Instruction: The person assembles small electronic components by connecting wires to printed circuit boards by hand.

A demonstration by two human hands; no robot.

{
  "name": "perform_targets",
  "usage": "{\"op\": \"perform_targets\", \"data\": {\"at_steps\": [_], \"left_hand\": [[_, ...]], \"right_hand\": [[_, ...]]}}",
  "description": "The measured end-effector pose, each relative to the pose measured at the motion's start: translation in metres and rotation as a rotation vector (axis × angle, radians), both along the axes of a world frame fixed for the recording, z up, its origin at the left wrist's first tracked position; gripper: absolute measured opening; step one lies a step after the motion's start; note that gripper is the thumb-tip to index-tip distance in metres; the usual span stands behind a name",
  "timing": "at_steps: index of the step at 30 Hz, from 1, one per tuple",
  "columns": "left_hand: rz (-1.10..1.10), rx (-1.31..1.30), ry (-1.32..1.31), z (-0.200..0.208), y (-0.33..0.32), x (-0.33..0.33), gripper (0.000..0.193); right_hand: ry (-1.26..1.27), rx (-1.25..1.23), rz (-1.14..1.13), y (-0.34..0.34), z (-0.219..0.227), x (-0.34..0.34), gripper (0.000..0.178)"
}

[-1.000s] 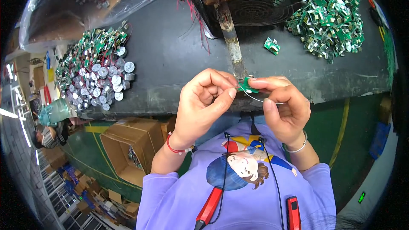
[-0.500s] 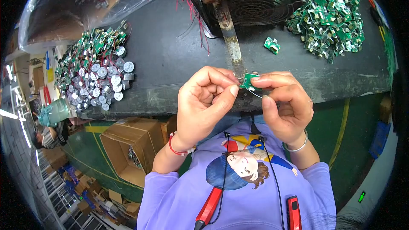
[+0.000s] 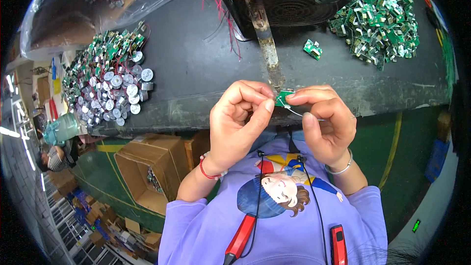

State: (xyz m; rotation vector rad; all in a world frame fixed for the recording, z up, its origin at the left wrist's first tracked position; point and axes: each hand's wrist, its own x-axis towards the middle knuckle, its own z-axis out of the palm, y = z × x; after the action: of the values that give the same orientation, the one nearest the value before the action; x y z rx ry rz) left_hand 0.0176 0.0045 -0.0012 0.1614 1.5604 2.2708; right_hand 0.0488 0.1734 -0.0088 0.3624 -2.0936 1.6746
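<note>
A small green circuit board (image 3: 281,99) sits between my two hands at the table's front edge, right under the tip of a fixed soldering iron (image 3: 268,48). My left hand (image 3: 240,118) is closed in a pinch at the board's left edge; whatever lies between its fingertips is hidden. With its index fingertip against the board's right side, my right hand (image 3: 327,120) is closed on a thin silvery solder wire (image 3: 294,112). That wire runs from the board past the thumb. Whether the iron's tip touches the board, I cannot tell.
One loose board (image 3: 312,49) lies beyond my right hand, before a big pile of circuit boards (image 3: 378,17). At left stands a heap of round metal motors (image 3: 115,93) with boards and red wires. A black fan housing (image 3: 294,7) stands behind the iron; a cardboard box (image 3: 147,167) sits below.
The board and both hands have shifted slightly down and toward each other under the iron's tip. More of the solder wire shows beside my right hand.
</note>
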Motion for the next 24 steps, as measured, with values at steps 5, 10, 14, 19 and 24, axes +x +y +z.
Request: {"op": "perform_targets", "data": {"at_steps": [5, 10, 14, 19, 24], "left_hand": [[0.079, -0.08, 0.093, -0.001, 0.007, 0.003, 0.009], [0.15, -0.142, 0.226, -0.004, 0.011, 0.0, 0.01], [0.164, -0.16, 0.272, 0.0, 0.012, 0.0, 0.01], [0.18, -0.19, 0.262, -0.003, 0.011, 0.004, 0.011], [0.185, -0.211, 0.269, -0.005, 0.01, 0.005, 0.011]], "right_hand": [[0.016, 0.044, -0.047, -0.001, 0.002, -0.001, 0.014], [0.045, 0.056, -0.067, -0.002, 0.001, -0.005, 0.014], [0.081, 0.095, -0.074, -0.002, 0.004, -0.007, 0.014], [0.055, 0.083, -0.073, -0.002, 0.003, -0.003, 0.014], [0.037, 0.051, -0.068, -0.005, 0.002, -0.001, 0.014]]}}
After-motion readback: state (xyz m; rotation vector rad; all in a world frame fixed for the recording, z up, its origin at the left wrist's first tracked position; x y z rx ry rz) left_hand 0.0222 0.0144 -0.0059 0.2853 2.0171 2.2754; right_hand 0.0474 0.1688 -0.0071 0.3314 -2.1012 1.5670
